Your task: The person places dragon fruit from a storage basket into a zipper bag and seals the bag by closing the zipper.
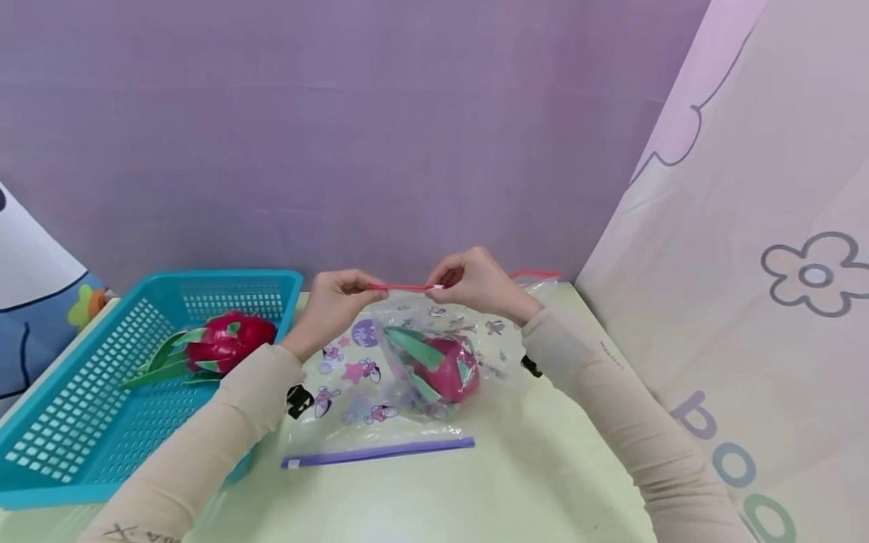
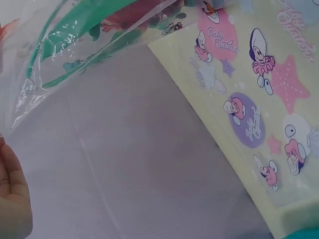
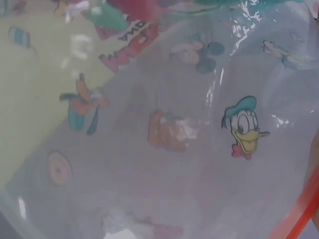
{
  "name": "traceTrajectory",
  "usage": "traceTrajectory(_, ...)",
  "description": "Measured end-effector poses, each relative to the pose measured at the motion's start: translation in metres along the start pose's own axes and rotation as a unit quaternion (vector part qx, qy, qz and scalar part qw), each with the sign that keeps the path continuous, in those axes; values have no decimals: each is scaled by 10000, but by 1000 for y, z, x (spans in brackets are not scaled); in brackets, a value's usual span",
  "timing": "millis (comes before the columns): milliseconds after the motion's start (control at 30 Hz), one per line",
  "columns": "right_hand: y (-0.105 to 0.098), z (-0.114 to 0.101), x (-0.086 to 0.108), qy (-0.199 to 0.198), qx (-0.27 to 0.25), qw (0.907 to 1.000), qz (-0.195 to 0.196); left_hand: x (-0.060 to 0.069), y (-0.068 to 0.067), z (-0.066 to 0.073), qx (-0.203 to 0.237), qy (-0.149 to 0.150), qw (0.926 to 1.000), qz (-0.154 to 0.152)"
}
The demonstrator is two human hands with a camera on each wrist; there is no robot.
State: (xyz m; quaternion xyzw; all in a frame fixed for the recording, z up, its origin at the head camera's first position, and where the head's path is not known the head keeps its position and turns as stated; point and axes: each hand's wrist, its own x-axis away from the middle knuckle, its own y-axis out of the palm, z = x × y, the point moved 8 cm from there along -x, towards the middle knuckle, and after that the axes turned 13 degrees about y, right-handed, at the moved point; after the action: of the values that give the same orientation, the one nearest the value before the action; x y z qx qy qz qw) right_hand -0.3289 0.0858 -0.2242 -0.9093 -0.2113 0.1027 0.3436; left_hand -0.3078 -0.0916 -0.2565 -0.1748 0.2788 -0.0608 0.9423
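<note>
A clear printed bag with a red zip strip (image 1: 406, 287) hangs between both hands, a pink-red dragon fruit with green leaves (image 1: 453, 369) inside it. My left hand (image 1: 342, 305) pinches the left end of the strip, and my right hand (image 1: 480, 283) pinches it near the white slider (image 1: 437, 286). In the left wrist view, part of my left hand (image 2: 14, 194) shows at the left edge beside the clear film. The right wrist view is mostly filled by the printed film (image 3: 189, 174), with the red strip (image 3: 299, 211) at lower right.
A flat clear bag with a purple zip strip (image 1: 380, 452) lies on the table beneath. To the left stands a blue basket (image 1: 75, 494) holding another dragon fruit (image 1: 234, 339). Another red strip (image 1: 536, 274) lies behind my right hand. Curtains stand behind and to the right.
</note>
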Motion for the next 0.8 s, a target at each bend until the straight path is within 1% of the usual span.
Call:
traceTrajectory(100,1,2,1,66,-128,9999,42,1,0,-2,123,-9,9999,14)
traceTrajectory(200,0,4,3,86,-142,9998,125,1,0,-5,229,-51,9997,-15)
traceTrajectory(467,-3,7,7,150,-186,9992,321,2,-1,-16,366,-317,9988,-77)
traceTrajectory(533,-5,8,7,184,-214,9990,345,2,-1,-17,389,-471,9981,-71)
traceTrajectory(600,-6,9,7,209,-212,9989,373,2,-1,-19,428,-716,9965,-7)
traceTrajectory(700,-8,11,6,273,-198,9985,425,5,-1,-22,513,-1176,9917,93)
traceTrajectory(767,-9,13,6,344,-208,9982,446,7,-1,-23,566,-1400,9885,115)
traceTrajectory(800,-10,14,6,377,-210,9980,457,7,-1,-23,577,-1467,9874,110)
